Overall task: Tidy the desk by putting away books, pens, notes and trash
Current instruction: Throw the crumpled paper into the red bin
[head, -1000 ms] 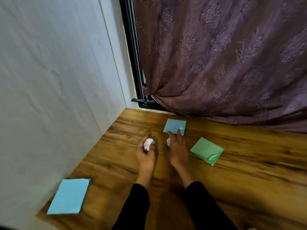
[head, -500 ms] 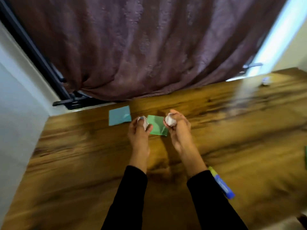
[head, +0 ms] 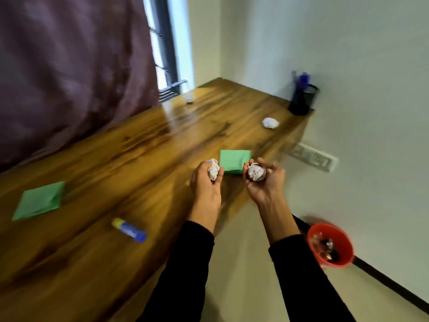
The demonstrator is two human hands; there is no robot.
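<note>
My left hand (head: pixel 205 184) grips a crumpled paper ball (head: pixel 213 171) above the wooden desk (head: pixel 120 159). To its right, my right hand (head: pixel 264 182) cups a second crumpled paper ball (head: pixel 256 172) past the desk's right edge. A green note (head: pixel 234 160) lies on the desk just behind both hands, and another green note (head: pixel 39 199) lies at the left. A blue and yellow marker (head: pixel 129 230) rests near the front edge. Two more paper balls lie farther back, one (head: pixel 270 123) near the right edge and one (head: pixel 190 98) by the window.
A red bin (head: pixel 330 245) holding trash stands on the floor at the lower right, by the wall. A black mesh pen holder (head: pixel 302 98) with blue pens sits at the desk's far right corner. A purple curtain (head: pixel 69 66) hangs behind the desk. A wall socket strip (head: pixel 312 156) is on the right wall.
The view has swung right from the desk's left corner to its right end. Both hands picked up paper balls and carried them rightward; the bin and pen holder have come into sight.
</note>
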